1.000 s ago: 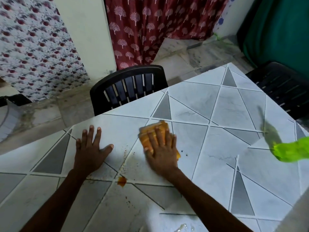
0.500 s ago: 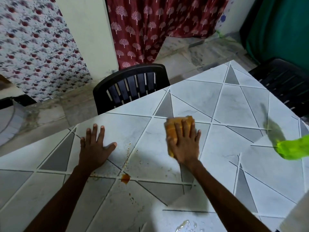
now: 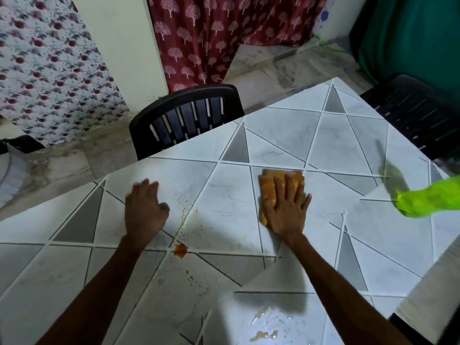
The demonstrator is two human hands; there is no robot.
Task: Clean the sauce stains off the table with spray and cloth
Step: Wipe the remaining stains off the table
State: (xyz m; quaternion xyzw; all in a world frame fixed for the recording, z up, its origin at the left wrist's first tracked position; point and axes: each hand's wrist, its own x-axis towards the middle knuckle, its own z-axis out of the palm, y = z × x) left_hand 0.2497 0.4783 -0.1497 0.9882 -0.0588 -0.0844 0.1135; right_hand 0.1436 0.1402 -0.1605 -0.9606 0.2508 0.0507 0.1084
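My right hand lies flat with spread fingers on a folded orange cloth, pressing it onto the grey-and-white patterned table. My left hand rests on the table to the left, its fingers now bent at the tips. Between the hands runs a trail of orange sauce specks, ending in a thick orange blob on a white line. More specks continue toward me. A wet, yellowish puddle shines near the front edge. A bright green spray bottle lies at the right edge.
A black plastic chair stands at the table's far side, and a second black chair at the far right. Behind are a red patterned curtain, a floral cloth and a stone floor.
My right hand has slid the cloth to the right, away from the sauce trail. My left hand has stayed in place, and its fingers have gone from spread flat to curled.
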